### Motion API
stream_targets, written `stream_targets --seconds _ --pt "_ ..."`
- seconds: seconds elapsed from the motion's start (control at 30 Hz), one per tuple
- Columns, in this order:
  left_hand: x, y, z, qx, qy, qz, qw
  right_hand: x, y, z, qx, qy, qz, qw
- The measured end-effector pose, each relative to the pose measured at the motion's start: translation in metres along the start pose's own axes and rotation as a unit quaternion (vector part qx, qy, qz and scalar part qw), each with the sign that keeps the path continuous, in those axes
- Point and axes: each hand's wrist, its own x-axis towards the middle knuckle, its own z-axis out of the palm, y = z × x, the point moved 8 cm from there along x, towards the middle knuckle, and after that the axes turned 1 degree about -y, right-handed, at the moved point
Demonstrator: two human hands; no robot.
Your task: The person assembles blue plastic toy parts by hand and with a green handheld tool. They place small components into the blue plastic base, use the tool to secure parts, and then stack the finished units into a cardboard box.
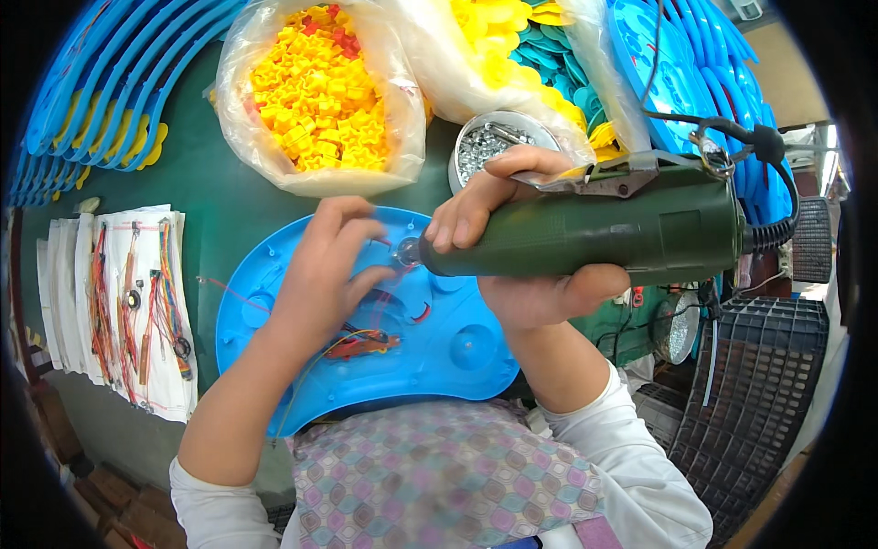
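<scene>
My right hand (512, 247) grips a dark green electric screwdriver (594, 233), its tip pressed down near the top middle of a round blue plastic shell (457, 352) on the green table. My left hand (320, 274) rests flat on the shell's left part, fingers spread beside the tool's tip. Coloured wires and a small circuit piece (366, 343) lie inside the shell. A black coiled cable (773, 233) runs from the tool's rear.
A metal tin of screws (485, 142) stands behind the shell. Clear bags hold yellow plastic parts (320, 87) and yellow and teal pieces (521, 46). Blue shells are stacked at far left (101, 82) and right (695, 64). Bagged wire sets (137, 306) lie left; black crates (750, 403) stand right.
</scene>
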Motion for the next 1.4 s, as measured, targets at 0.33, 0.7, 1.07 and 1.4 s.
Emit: stream_targets --seconds 0.33,0.7,1.07,1.4 --pt "-0.003 -0.004 0.010 0.039 -0.017 0.025 0.999 0.002 0.003 0.000 -0.050 0.010 0.021 0.998" --pt "-0.003 -0.002 0.005 0.023 0.022 0.041 0.999 0.003 0.000 0.009 0.007 -0.035 -0.024 0.999" --pt "-0.002 -0.004 0.009 0.022 0.007 0.030 0.999 0.010 0.005 0.024 -0.040 -0.107 0.033 0.993" --pt "-0.004 -0.003 0.009 0.027 0.008 0.041 0.999 -0.001 0.010 -0.003 0.008 -0.008 -0.018 1.000"
